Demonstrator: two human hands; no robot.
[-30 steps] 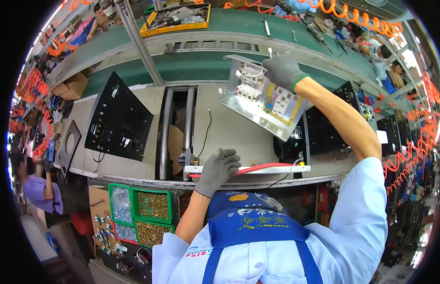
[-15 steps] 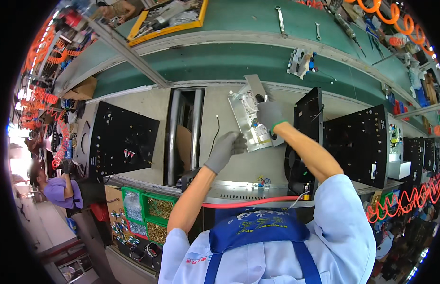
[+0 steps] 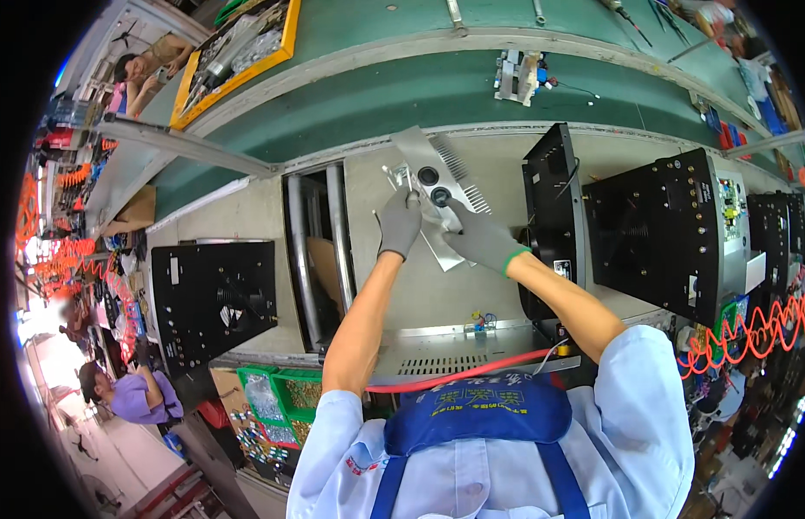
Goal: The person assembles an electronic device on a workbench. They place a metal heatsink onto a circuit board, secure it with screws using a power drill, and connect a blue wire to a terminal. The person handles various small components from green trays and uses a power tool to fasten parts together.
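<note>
Over the pale work surface I have a silver metal assembly [image 3: 413, 149] with comb-like fins along its right edge. Two black round parts sit in its upper face. My left hand [image 3: 400, 223], in a grey glove, closes on the left side of the assembly, near some small pale parts that are hard to make out. My right hand [image 3: 484, 235], gloved in grey with a green cuff, grips its lower right side, fingertips close to the lower black round part [image 3: 441, 197]. The gloves partly hide the underside.
Black housings stand at the left [image 3: 214, 294] and right [image 3: 653, 233], with a black upright panel [image 3: 549, 190] nearer. Metal rollers [image 3: 337, 225] cross the bench. A slotted metal panel [image 3: 441, 363] and red hose [image 3: 458, 377] lie before me. A yellow-framed tray [image 3: 290, 30] is at the back.
My left hand has come up onto the assembly, which has been turned, so its fins and black round parts now show instead of the circuit board. My right hand has shifted lower on it.
</note>
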